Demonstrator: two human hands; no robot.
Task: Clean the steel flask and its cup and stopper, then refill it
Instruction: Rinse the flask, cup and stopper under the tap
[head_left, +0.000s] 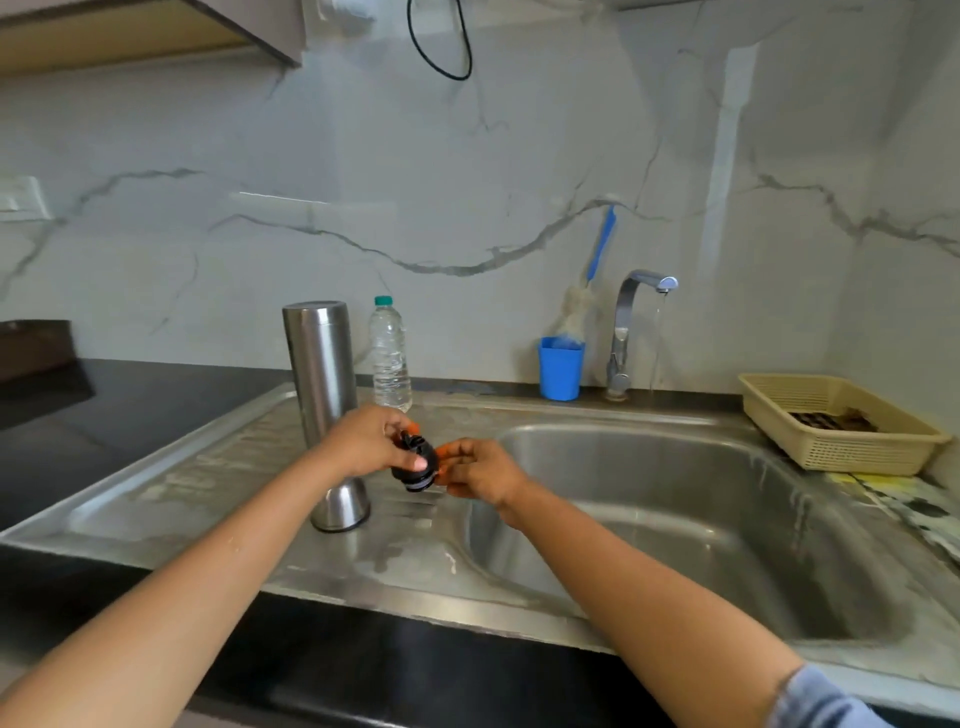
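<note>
Grasp: left hand (363, 441) curled round small black round stopper with orange tabs (415, 462); right hand (480, 475) pinching opposite side. Stopper between both, over sink drainboard (208, 467). Tall steel cylindrical flask (324, 389) upright just behind left hand. Running chrome tap (639, 312) rightward, nearer right hand.

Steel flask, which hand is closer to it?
Left. The left hand overlaps the steel flask in the view, holding the black stopper; the right hand holds the stopper's other side, farther toward the sink.
</note>
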